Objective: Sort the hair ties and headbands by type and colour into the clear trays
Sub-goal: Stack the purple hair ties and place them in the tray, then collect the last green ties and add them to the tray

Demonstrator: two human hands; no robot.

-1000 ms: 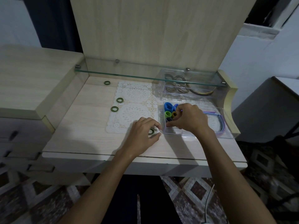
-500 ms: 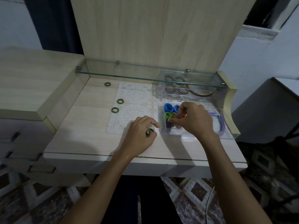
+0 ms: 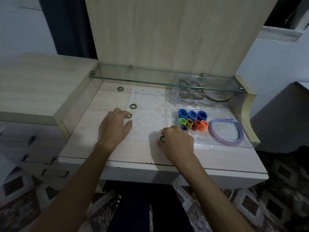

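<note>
1. Left hand (image 3: 115,127) palm-down on the counter (image 3: 93,134), fingers spread and fairly straight, fingertips touching a green-and-black hair tie (image 3: 128,115) at the left edge of the lace doily (image 3: 148,113); no clear grip on it.
2. Right hand (image 3: 177,143) curled near the doily's front right corner, fingers pinching another green-and-black tie (image 3: 161,138), just beside the near clear tray (image 3: 247,141).
3. Two more green-and-black ties loose on the counter: one (image 3: 133,106) just beyond the left hand, one (image 3: 120,88) farther back under the glass shelf (image 3: 150,79).
4. In the near tray: blue ties (image 3: 192,114) in the back row, then green (image 3: 182,121), olive (image 3: 189,122), orange (image 3: 200,124) and purple (image 3: 184,127) stacks; pastel headbands (image 3: 225,139) at its right.
5. Far clear tray (image 3: 177,101) under the shelf, holding brownish ties and a headband, details blurred by glass.
</note>
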